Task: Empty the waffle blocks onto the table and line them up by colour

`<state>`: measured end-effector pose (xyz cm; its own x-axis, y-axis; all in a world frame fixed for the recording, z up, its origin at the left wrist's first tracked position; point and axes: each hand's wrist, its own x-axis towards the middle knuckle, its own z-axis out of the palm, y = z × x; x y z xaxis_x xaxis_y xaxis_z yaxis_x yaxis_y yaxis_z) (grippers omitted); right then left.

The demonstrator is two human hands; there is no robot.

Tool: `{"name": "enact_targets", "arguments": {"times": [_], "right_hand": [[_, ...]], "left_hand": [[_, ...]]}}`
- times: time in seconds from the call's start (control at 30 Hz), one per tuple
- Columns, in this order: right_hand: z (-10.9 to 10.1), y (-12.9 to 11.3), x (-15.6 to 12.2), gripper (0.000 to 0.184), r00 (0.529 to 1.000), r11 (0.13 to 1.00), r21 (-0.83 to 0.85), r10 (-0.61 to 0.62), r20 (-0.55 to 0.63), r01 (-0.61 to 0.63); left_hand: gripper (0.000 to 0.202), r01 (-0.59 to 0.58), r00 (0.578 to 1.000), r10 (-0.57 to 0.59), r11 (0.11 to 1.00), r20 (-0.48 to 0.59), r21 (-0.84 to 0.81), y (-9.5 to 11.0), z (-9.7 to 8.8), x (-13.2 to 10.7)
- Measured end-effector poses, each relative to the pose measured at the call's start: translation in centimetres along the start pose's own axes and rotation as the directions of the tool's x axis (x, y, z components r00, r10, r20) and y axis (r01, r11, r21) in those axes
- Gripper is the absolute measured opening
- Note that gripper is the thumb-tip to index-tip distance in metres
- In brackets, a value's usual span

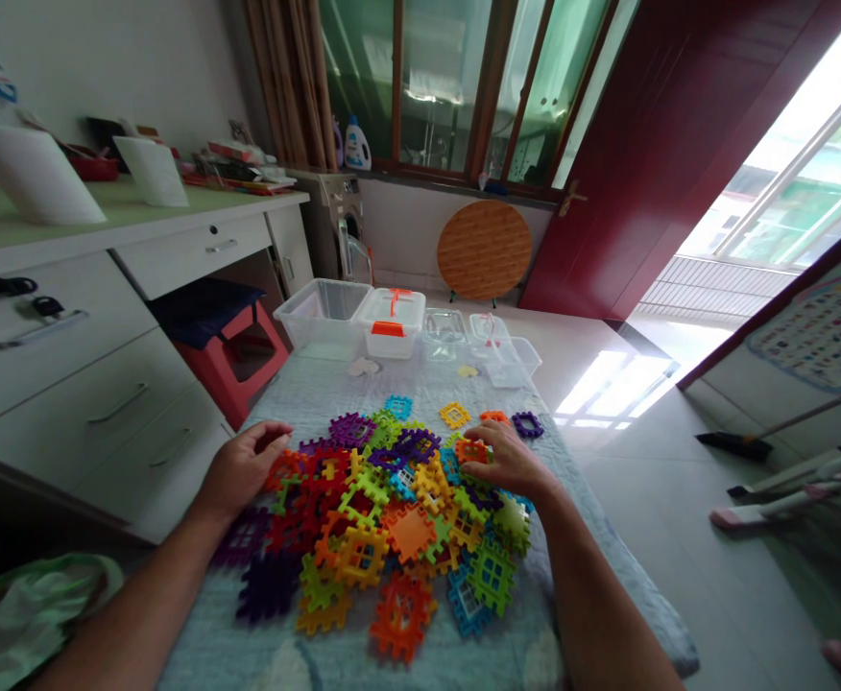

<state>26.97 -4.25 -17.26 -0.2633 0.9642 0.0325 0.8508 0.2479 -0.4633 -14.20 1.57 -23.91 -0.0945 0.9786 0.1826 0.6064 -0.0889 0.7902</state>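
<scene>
Left hand [242, 465] left of pile [412, 533], grip we can't tell | right hand [511, 459] at its right, fingers parted over orange piece [472, 451] | pile on cloth [424, 386] between | we should press lightly, lest pieces scatter

Single head-worn view, looking forward and down over a pale-blue cloth-covered table [427, 382], multicoloured pile of notched plastic pieces [398, 513] close below, brown-framed glass window [444, 77] far ahead
</scene>
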Motion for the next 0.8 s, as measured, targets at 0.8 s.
{"name": "enact_targets", "arguments": {"times": [0.8], "right_hand": [[0.0,7.0,1.9,0.047,0.952,0.984,-0.122,0.090,-0.291,-0.130]], "left_hand": [[0.036,-0.006,1.000,0.005,0.999,0.015,0.039,-0.5,0.0,0.2]]}}
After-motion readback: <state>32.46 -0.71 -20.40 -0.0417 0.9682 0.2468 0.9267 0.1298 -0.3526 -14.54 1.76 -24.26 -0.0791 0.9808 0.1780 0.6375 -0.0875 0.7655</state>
